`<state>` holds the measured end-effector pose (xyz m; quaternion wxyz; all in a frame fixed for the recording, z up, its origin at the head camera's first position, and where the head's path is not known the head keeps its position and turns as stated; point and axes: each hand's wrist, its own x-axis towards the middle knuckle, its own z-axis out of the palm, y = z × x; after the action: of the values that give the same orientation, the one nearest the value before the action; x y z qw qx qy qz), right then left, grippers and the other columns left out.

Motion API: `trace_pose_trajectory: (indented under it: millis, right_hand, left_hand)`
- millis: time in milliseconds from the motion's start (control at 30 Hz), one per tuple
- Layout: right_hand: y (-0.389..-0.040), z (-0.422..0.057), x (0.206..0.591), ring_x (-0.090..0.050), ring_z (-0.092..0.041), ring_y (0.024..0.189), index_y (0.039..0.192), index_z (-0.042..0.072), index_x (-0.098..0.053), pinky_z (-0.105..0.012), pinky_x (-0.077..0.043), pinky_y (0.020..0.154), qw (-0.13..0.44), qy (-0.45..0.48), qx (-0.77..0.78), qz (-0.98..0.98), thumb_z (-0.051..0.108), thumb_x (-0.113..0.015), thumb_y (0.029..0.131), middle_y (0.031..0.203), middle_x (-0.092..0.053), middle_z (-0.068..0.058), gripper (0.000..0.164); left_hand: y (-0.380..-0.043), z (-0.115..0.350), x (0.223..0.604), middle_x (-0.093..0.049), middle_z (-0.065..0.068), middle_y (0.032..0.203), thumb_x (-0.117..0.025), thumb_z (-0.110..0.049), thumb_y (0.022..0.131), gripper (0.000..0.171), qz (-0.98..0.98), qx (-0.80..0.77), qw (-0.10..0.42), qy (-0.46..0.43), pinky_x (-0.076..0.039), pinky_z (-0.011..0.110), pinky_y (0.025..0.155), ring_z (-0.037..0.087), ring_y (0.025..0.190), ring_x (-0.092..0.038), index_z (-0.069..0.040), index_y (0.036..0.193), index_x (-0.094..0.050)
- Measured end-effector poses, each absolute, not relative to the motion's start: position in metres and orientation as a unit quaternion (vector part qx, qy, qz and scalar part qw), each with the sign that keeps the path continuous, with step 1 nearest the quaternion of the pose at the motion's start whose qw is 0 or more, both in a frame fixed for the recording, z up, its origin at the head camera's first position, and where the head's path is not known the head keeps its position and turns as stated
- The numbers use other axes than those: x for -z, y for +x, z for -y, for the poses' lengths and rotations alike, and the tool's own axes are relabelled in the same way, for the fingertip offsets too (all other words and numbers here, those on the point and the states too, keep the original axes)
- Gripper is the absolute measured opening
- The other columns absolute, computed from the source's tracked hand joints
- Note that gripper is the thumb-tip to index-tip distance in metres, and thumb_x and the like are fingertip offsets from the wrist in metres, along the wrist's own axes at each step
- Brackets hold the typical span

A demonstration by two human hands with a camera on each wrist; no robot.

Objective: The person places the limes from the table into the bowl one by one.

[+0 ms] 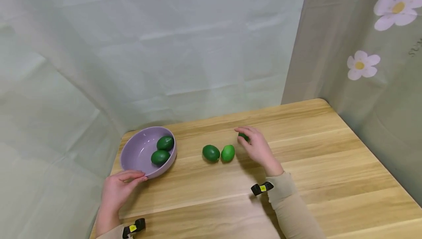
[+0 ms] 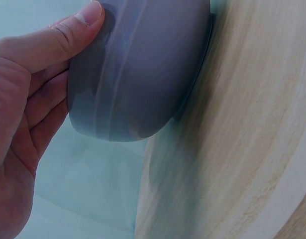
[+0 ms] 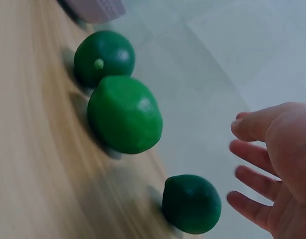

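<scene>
Purple bowl (image 1: 136, 153), pinched by left hand (image 1: 118, 189), holds two dark-green fruits (image 1: 160, 157) (right hand (image 1: 258, 147) relaxed, fingers parted).

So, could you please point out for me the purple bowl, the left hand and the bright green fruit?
Purple bowl (image 1: 136, 153): head view, on its bare inner surface.
Left hand (image 1: 117, 189): head view, on the back of the hand.
Bright green fruit (image 3: 125, 115): right wrist view, on the middle of its skin.

A curtained-off space, type unclear: plain cloth (image 1: 197, 48) beyond the right hand (image 1: 258, 149), flowered cloth (image 1: 379, 103) rightward, wooden bench (image 1: 333, 173) beneath.
</scene>
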<state>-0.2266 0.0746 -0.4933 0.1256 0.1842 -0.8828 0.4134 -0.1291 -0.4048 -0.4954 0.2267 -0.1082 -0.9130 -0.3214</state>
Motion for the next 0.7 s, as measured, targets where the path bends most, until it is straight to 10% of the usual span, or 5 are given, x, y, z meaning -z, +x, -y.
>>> trace_pose_trajectory:
  millis: [700]
  right_hand:
    - [-0.228,-0.076,0.508,-0.011,-0.053,0.145,0.147,0.016,-0.049,-0.069,-0.02,0.111,0.056,0.166,-0.332,0.927,0.015,-0.066,0.097,0.162,-0.021,-0.019,0.053]
  left_hand:
    - [-0.13,0.405,0.498,-0.075,-0.004,0.081,-0.093,-0.003,0.063,0.025,0.91,0.335,0.22,-0.105,-0.042,0.003,0.08,-0.014,0.081,-0.061,-0.022,0.075,-0.08]
